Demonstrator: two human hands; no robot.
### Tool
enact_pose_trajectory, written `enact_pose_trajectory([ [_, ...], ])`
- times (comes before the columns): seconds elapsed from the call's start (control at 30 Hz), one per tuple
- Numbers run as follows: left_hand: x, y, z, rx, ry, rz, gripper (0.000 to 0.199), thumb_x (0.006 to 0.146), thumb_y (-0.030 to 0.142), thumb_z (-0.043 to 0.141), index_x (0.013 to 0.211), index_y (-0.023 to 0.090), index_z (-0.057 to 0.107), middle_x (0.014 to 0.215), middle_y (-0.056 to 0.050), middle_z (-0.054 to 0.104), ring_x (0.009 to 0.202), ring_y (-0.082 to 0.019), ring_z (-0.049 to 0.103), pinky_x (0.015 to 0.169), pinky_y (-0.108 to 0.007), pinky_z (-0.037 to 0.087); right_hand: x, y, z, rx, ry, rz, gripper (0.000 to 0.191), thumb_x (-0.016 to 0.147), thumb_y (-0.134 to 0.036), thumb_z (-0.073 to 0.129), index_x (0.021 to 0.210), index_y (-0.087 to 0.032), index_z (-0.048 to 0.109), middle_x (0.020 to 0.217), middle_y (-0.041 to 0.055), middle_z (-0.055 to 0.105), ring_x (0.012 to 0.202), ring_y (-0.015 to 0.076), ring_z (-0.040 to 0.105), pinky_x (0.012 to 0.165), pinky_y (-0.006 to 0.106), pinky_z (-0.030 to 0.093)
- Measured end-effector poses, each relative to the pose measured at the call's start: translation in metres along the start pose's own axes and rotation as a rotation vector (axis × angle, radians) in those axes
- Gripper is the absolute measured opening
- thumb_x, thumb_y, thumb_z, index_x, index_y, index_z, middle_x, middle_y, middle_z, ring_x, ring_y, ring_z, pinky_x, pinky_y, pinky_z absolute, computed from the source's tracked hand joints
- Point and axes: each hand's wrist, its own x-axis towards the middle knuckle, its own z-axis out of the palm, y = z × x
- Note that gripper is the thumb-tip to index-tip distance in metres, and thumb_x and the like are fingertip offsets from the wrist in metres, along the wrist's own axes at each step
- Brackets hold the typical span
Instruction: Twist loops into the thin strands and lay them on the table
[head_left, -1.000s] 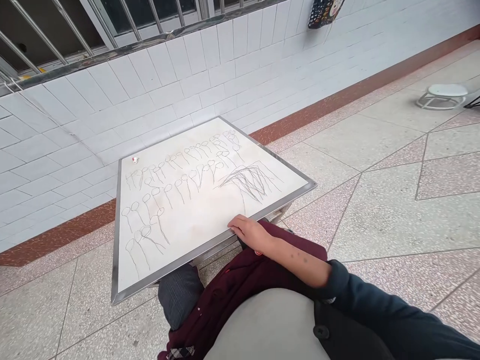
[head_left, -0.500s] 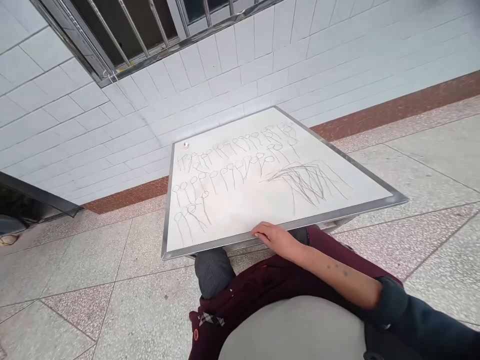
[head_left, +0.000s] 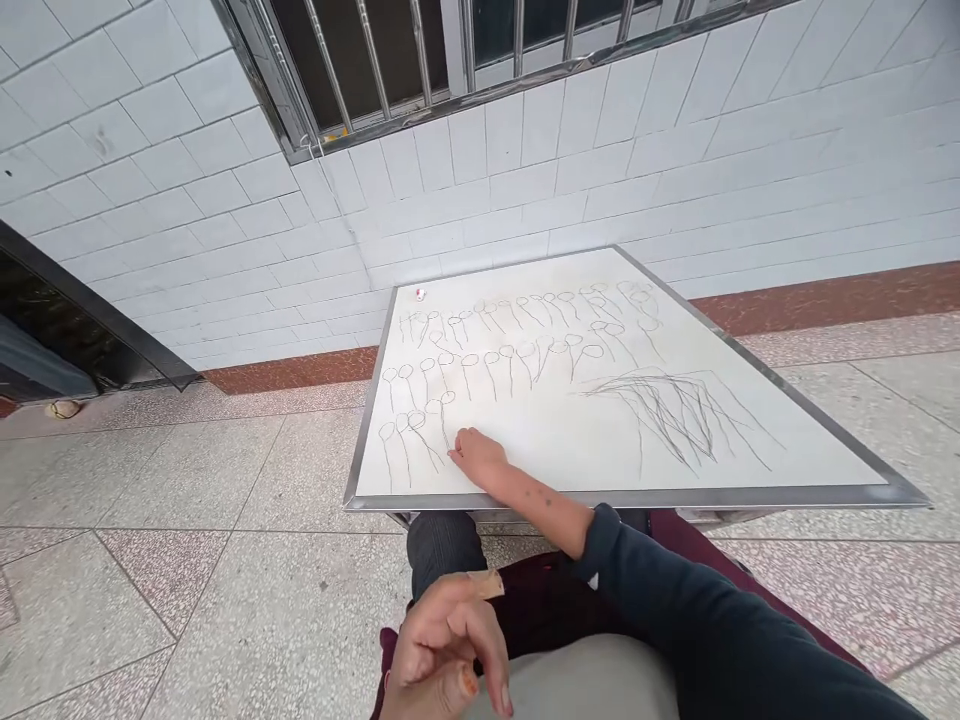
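Window [head_left: 491, 42], metal-barred, with a yellow scrap [head_left: 335, 133] inside its lower left corner and a thin pale cord [head_left: 330, 182] hanging from that corner. Around and beneath the window: white tiled wall [head_left: 450, 225], with a reddish-brown skirting band [head_left: 300, 370] along its foot and a speckled floor [head_left: 262, 590] in pale and pinkish panels. Lower left of the window: dark doorway [head_left: 37, 310], a small rounded yellowish object [head_left: 62, 409] on the ground before it.
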Motion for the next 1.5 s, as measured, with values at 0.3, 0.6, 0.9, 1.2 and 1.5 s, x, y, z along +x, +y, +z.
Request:
enact_pose_trajectory([
  [0.3,0.025,-0.019,-0.002,-0.065,0.024,-0.028,0.040,0.083,0.035,0.068,0.120,0.022,0.064,0.067,-0.001,0.060,0.057,-0.011,0.054,0.058,-0.024,0.042,-0.009,0.011,0.007,-0.080,0.033,0.017,0.020,0.097,-0.028,0.043,0.104,-0.016,0.058,0.111,0.0106,0.062,0.090,0.0196,0.062,0.067,0.027,0.043],
  [0.6,0.034,-0.031,-0.002,-0.077,0.181,-0.089,0.036,0.081,0.033,0.069,0.113,0.016,0.066,0.065,0.000,0.057,0.058,-0.011,0.052,0.054,-0.024,0.041,-0.014,0.020,0.009,-0.127,0.048,-0.021,0.017,0.096,-0.020,0.044,0.104,-0.015,0.058,0.109,0.0115,0.062,0.093,0.0199,0.061,0.072,0.027,0.043],
  [0.9,0.035,-0.039,-0.009,-0.038,0.281,-0.123,0.041,0.082,0.038,0.069,0.116,0.016,0.065,0.064,-0.001,0.059,0.057,-0.011,0.050,0.057,-0.024,0.039,0.000,0.010,0.002,-0.107,-0.004,0.035,0.017,0.095,-0.019,0.044,0.103,-0.014,0.058,0.109,0.0126,0.061,0.089,0.0205,0.063,0.068,0.028,0.042],
  [1.2,0.045,-0.050,-0.023,-0.062,0.491,-0.067,0.039,0.079,0.036,0.072,0.113,0.019,0.066,0.078,-0.003,0.063,0.067,-0.010,0.054,0.061,-0.021,0.041,-0.012,0.027,0.003,0.068,0.092,0.057,0.014,0.091,-0.016,0.045,0.102,-0.013,0.055,0.104,0.0129,0.060,0.084,0.0197,0.060,0.069,0.028,0.042],
  [1.5,0.051,-0.060,-0.030,-0.088,0.613,-0.046,0.044,0.070,0.035,0.079,0.109,0.019,0.069,0.092,-0.008,0.070,0.075,-0.013,0.061,0.066,-0.022,0.046,-0.031,0.054,0.006,0.617,0.044,0.006,0.019,0.089,-0.022,0.042,0.101,-0.019,0.056,0.076,0.0003,0.058,0.057,0.0131,0.051,0.055,0.025,0.044],
])
